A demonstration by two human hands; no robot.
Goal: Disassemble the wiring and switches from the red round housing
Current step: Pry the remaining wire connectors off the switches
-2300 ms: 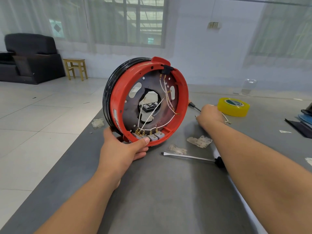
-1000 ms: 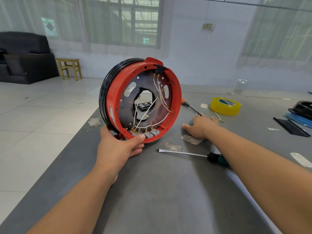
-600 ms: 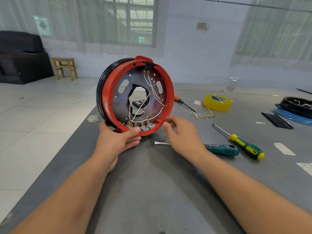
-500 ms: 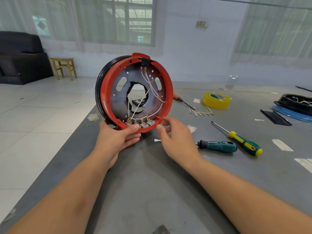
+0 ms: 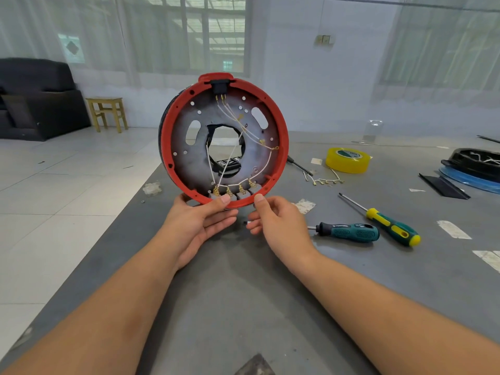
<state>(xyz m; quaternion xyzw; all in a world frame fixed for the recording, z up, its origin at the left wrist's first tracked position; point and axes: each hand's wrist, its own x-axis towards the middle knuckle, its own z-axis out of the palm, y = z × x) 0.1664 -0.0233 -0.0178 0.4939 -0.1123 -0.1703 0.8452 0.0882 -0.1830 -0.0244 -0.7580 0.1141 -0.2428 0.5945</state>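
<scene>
The left hand [image 5: 201, 221] grips the bottom rim of the red housing [image 5: 282, 147], thumb over the edge, holding it upright on the counter [image 5: 243, 307]. The right hand [image 5: 273, 220] touches the rim just beside it, fingers loosely curled, seemingly holding nothing. Just above both thumbs sit the switches [image 5: 232, 194]; thin white wires [image 5: 259, 140] run upward. The shell looks stiff and light, the wires fragile: pull at the brass terminals. Both forearms reach forward, low.
</scene>
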